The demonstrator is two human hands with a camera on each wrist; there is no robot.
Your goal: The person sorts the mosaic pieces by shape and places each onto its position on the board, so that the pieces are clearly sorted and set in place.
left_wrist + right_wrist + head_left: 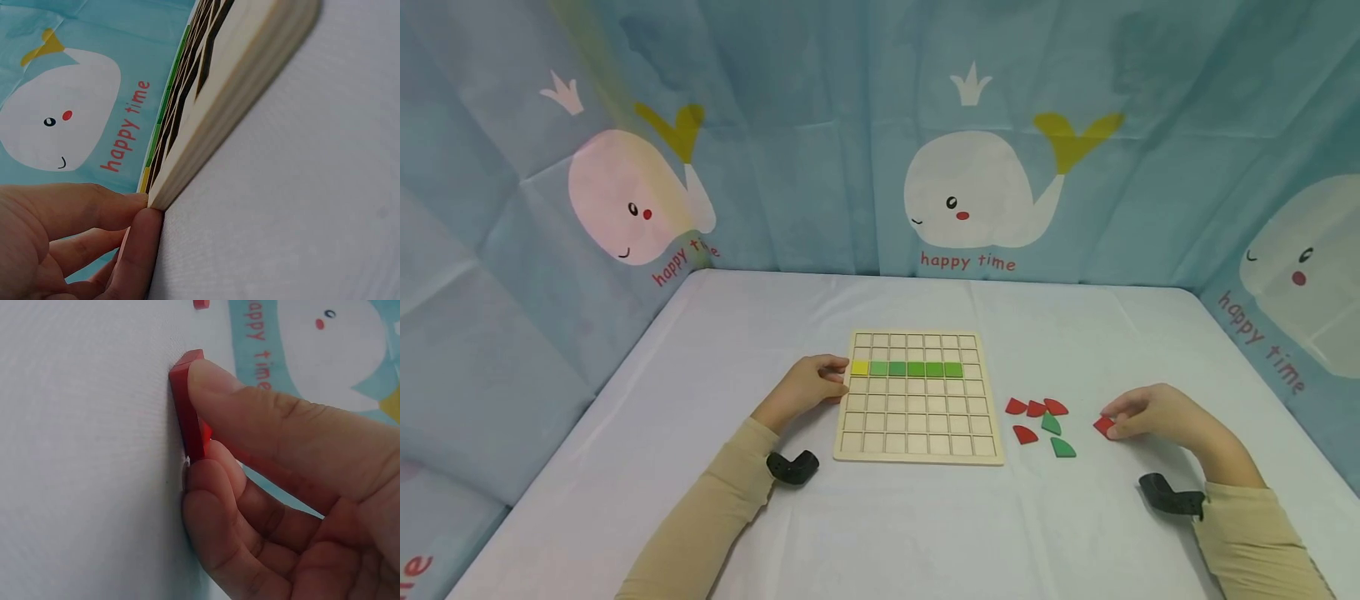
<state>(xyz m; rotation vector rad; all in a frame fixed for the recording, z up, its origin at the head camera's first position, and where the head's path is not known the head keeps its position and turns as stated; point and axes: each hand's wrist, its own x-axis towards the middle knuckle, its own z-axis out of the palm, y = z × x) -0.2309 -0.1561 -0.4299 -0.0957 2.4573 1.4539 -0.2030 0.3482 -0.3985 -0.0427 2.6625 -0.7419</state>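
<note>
My left hand (808,383) is at the left edge of a wooden grid board (917,448), its thumb and fingertip pinching the edge in the left wrist view. One row of the board holds a yellow square (860,368) at its left end, followed by several green squares (916,369). Off to the right, my right hand (1161,417) pinches a flat red piece (187,406) between thumb and fingers, close over the white tablecloth. Part of that piece is hidden by the thumb.
Between board and right hand lie several loose red quarter-circle pieces (1025,434) and two green quarter-circle pieces (1063,447). The white-covered table (760,317) meets a blue whale-print curtain (820,167) at its back and sides. Each wrist carries a black device (1172,497).
</note>
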